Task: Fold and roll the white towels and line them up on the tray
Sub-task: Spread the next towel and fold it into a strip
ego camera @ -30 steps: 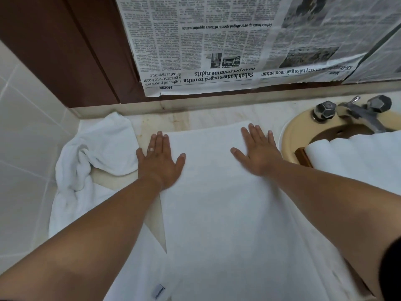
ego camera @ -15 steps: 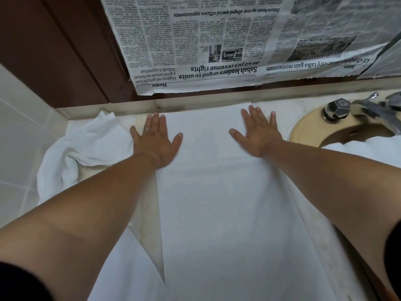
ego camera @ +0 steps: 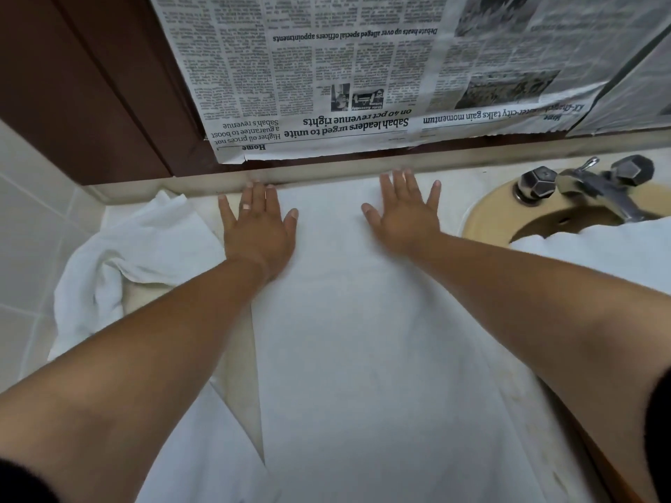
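The white towel (ego camera: 363, 339) lies spread flat on the counter (ego camera: 238, 361). The left hand (ego camera: 259, 230) and right hand (ego camera: 405, 212) press its far end, fingers straight and spread, gripping nothing. Smooth evenly towards both sides before folding; a crumpled towel (ego camera: 138, 248) lies left, the sink (ego camera: 486, 216) right

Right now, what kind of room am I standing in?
Probably a bathroom, at the vanity counter: a beige sink basin with a metal two-handled faucet sits at the right, a tiled wall runs along the left, and a white towel lies spread out flat.
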